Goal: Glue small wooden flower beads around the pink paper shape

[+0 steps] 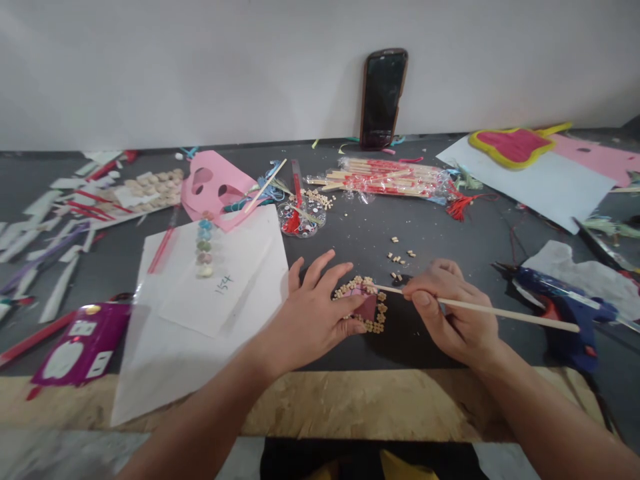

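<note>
A small pink piece (369, 308) edged with little tan wooden bits lies flat on the dark table. My left hand (315, 313) steadies it, thumb and forefinger on its left and lower side, the other fingers spread. Part of the piece is hidden under those fingers. In my right hand (455, 313) is a thin wooden stick (515, 316), pinched between thumb and fingers. The stick's tip touches or hovers just over the upper edge of the piece; I cannot tell which. Several loose tan bits (397, 259) lie just beyond it.
A blue glue gun (565, 293) lies at the right. White sheets (150, 320) and a purple pouch (83, 347) are at the left. Behind are a pink paper mask (215, 173), wrapped sticks (390, 179) and a phone (384, 97) leaning on the wall.
</note>
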The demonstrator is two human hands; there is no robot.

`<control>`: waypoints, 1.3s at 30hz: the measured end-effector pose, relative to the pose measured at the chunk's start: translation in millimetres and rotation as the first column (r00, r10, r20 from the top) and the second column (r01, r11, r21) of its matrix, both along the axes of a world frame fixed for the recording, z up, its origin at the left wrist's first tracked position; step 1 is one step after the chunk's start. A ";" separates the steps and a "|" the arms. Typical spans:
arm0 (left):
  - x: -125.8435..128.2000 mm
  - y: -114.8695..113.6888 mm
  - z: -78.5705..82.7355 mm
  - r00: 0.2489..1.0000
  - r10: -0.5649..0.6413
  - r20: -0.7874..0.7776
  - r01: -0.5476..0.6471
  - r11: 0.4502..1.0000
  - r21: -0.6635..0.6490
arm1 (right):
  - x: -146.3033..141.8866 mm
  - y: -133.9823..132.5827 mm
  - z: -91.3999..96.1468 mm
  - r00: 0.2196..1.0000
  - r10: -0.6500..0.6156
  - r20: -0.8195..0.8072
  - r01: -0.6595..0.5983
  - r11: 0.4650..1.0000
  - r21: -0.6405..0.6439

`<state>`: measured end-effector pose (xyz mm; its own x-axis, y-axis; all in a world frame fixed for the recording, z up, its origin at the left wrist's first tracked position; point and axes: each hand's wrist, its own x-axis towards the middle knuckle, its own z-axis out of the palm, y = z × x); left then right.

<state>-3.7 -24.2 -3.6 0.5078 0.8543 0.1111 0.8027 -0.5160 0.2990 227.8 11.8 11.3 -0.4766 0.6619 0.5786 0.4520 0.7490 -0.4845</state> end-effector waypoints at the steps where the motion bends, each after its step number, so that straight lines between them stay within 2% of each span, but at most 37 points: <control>1: 0.0 0.0 0.1 1.000 0.000 -0.005 0.000 1.000 0.001 | 0.4 -0.1 0.2 1.000 0.005 -0.012 -0.005 1.000 -0.004; 6: 0.0 0.4 1.1 1.000 0.000 0.008 0.000 1.000 0.008 | 4.1 -0.1 1.6 0.995 -0.022 -0.101 0.021 1.000 -0.008; 15: 1.1 0.8 -1.0 1.000 0.001 -0.007 -0.001 1.000 0.006 | 4.1 1.1 -1.3 0.998 -0.036 -0.056 0.035 0.999 -0.017; 25: -0.2 0.4 -0.6 1.000 -0.002 -0.024 0.002 1.000 0.001 | 8.5 -1.1 2.5 0.989 -0.034 -0.141 0.029 0.999 -0.034; 30: 0.6 0.7 -1.2 0.999 -0.005 -0.032 0.005 1.000 0.002 | 5.6 -1.6 5.1 0.997 0.040 -0.067 -0.044 0.998 -0.047; 39: 0.4 0.5 -1.6 0.999 -0.010 -0.038 0.011 1.000 0.009 | 6.2 -2.1 2.0 0.998 -0.043 -0.046 0.041 0.998 -0.046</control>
